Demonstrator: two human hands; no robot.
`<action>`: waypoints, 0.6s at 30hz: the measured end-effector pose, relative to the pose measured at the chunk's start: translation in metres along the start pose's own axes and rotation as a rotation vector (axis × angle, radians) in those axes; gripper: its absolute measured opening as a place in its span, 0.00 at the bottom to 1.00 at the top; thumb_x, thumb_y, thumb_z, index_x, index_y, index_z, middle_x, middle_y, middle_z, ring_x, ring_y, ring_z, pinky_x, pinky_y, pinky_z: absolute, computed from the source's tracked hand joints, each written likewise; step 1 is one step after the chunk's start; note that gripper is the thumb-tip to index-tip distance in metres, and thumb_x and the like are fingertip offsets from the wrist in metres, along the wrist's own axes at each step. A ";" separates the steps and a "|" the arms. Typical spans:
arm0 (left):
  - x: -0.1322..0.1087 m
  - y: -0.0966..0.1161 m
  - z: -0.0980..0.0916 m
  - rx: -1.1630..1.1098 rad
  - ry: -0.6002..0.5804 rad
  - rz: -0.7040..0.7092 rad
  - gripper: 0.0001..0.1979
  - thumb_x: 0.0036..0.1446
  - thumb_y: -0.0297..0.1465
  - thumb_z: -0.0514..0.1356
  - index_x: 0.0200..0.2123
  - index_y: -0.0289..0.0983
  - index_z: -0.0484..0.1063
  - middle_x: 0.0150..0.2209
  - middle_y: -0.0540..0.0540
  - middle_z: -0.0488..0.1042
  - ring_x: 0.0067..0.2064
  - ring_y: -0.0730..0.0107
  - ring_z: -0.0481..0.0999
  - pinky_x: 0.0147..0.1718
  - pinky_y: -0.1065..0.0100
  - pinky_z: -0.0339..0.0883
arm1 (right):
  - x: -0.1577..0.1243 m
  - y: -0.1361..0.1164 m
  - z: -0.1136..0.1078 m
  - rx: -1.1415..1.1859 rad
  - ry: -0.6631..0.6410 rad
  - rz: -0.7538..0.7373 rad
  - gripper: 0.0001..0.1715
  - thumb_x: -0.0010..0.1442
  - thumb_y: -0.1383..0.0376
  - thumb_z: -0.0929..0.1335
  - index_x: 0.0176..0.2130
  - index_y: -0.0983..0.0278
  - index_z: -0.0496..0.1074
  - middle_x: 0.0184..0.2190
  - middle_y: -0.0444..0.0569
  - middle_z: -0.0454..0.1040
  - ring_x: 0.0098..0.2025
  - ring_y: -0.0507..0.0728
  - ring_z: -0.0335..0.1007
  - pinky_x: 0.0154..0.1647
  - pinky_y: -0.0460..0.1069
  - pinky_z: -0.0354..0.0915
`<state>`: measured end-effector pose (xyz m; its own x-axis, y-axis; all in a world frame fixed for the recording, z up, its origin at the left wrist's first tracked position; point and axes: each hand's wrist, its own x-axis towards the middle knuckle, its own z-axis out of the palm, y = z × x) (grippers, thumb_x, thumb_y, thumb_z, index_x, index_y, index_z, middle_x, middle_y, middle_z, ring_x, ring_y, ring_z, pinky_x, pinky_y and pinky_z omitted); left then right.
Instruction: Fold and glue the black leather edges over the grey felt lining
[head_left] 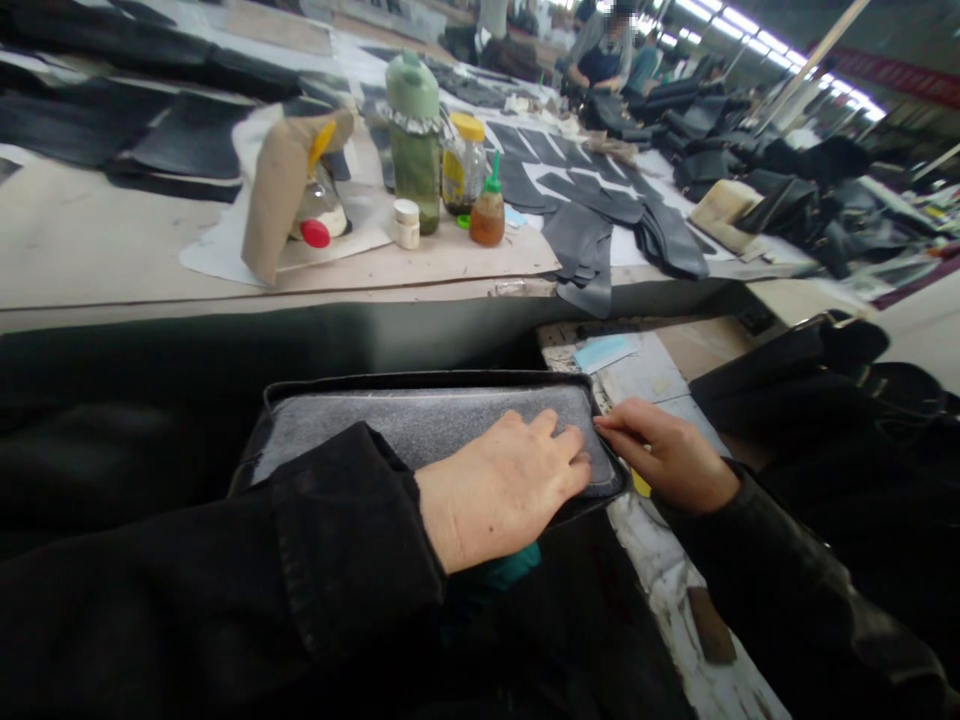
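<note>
A long bag piece [420, 415] with a grey fuzzy face and a raised black rim lies in front of me. My left hand [510, 480] rests palm down on its grey face, toward the right end, with fingers slightly bent and apart. At the right end, my right hand [667, 450] is closed in a pinch on the black rim [598, 412]. The fingertips hide the exact spot they grip. A bit of yellow [640, 484] shows just beneath the right hand, too small to name.
Beyond stands a workbench [112, 255] with a green bottle [415, 140], a glue bottle [488, 215], a yellow-lidded jar [465, 165] and black leather pieces [581, 245]. Right of the piece is a stained board [660, 570]. Black bags [795, 370] are heaped farther right. A person [600, 55] works behind.
</note>
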<state>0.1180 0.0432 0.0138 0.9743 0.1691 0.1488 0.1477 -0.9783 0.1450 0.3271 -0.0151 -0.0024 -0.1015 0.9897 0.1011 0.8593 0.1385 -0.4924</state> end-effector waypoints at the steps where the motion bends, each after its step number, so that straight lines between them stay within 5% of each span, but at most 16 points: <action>1: 0.000 -0.002 0.000 0.006 0.002 0.011 0.13 0.58 0.32 0.49 0.44 0.36 0.65 0.44 0.41 0.67 0.45 0.58 0.64 0.34 0.61 0.61 | 0.001 -0.001 -0.002 -0.034 -0.021 -0.007 0.10 0.58 0.62 0.61 0.28 0.63 0.66 0.26 0.48 0.66 0.31 0.53 0.63 0.34 0.48 0.60; 5: -0.003 -0.010 0.001 0.023 0.018 0.047 0.16 0.59 0.37 0.47 0.46 0.38 0.65 0.46 0.43 0.68 0.47 0.58 0.65 0.36 0.61 0.59 | 0.003 -0.005 -0.004 -0.054 -0.043 -0.039 0.08 0.57 0.63 0.60 0.29 0.63 0.66 0.26 0.47 0.66 0.31 0.53 0.64 0.33 0.47 0.60; 11: -0.007 -0.023 0.000 -0.087 -0.007 -0.012 0.21 0.59 0.28 0.46 0.56 0.39 0.54 0.48 0.45 0.69 0.48 0.69 0.67 0.40 0.66 0.58 | 0.001 -0.005 -0.001 -0.069 0.012 -0.046 0.09 0.57 0.63 0.61 0.28 0.63 0.66 0.26 0.47 0.66 0.30 0.53 0.64 0.32 0.47 0.60; 18: 0.000 -0.004 -0.019 0.131 0.141 0.082 0.12 0.59 0.27 0.46 0.34 0.36 0.69 0.51 0.46 0.65 0.54 0.62 0.58 0.50 0.58 0.49 | 0.001 -0.006 0.001 -0.034 0.086 -0.072 0.09 0.55 0.64 0.61 0.25 0.63 0.66 0.23 0.46 0.64 0.27 0.52 0.61 0.29 0.47 0.59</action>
<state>0.1139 0.0489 0.0315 0.9518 0.0938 0.2919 0.0984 -0.9951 -0.0009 0.3216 -0.0149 0.0000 -0.1214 0.9701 0.2101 0.8680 0.2065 -0.4517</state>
